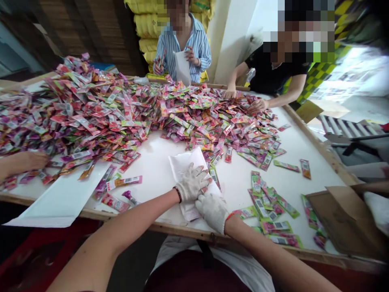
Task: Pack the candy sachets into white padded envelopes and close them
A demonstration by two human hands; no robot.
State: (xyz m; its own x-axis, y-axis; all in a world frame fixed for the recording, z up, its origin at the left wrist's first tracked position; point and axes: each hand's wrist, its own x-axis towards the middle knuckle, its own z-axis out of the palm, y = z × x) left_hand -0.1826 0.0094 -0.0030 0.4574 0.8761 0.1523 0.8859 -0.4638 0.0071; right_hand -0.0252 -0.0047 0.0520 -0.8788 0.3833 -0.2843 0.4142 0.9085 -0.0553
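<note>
Both my hands wear white knit gloves and rest on a white padded envelope [184, 162] lying on the white table [158, 170] in front of me. My left hand [192, 182] lies flat on the envelope with fingers spread, reaching toward a few sachets at its right edge. My right hand [212, 211] presses on the envelope's near end, its fingers curled under and mostly hidden. A huge heap of colourful pink, green and purple sachets [100, 109] covers the far half of the table.
Loose sachets [267, 202] lie to my right. A second white envelope [60, 198] overhangs the near left edge. Another person's hand [28, 160] reaches in at left; two more people [182, 48] [273, 73] work at the far side. A cardboard box [343, 219] sits at right.
</note>
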